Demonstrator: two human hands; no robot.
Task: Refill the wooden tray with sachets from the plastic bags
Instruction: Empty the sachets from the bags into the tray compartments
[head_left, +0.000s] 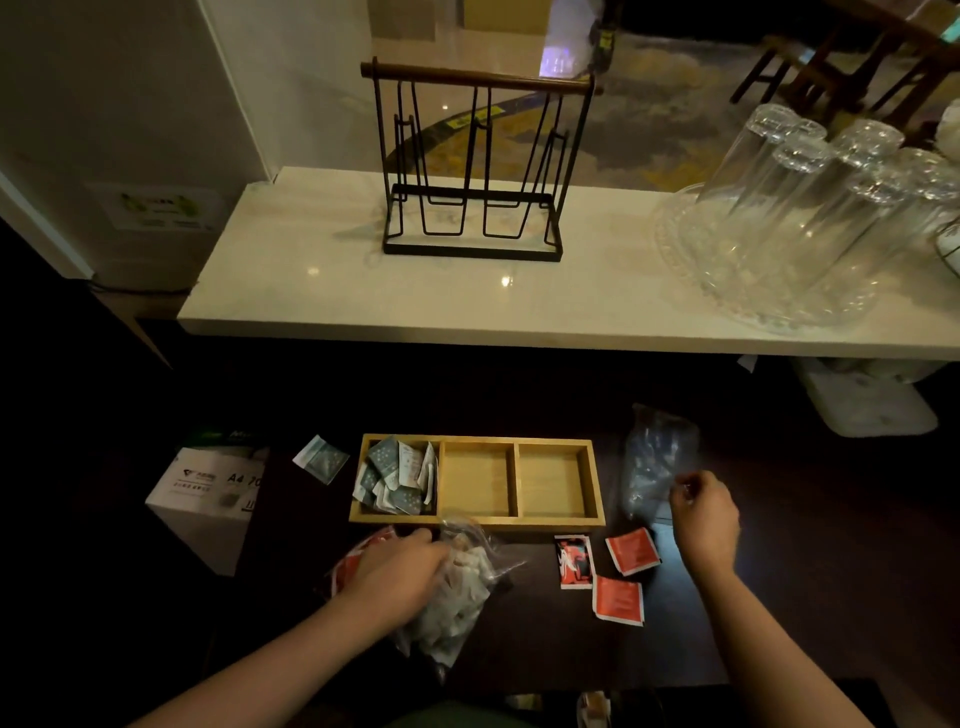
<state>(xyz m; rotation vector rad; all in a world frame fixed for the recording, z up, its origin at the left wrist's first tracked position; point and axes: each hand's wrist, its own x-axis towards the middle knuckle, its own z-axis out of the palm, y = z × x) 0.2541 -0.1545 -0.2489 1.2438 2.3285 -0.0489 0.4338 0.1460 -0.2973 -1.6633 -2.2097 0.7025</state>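
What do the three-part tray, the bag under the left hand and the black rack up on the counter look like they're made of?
The tray looks like light wood, perhaps bamboo: pale yellow, matte, with faint grain. The bag looks like thin clear plastic film, crinkled and glinting, its sachets showing through. The rack seems to be thin black-coated metal wire, with a brown top bar that looks like wood.

A single head-worn wide-angle view looks forward and steeply down from above the person's own forearms. It sits close over a dark low surface (519, 649) with a three-compartment pale wooden tray (478, 524); farther ahead lies a white glossy stone counter (322, 296), edges bowed by the lens.
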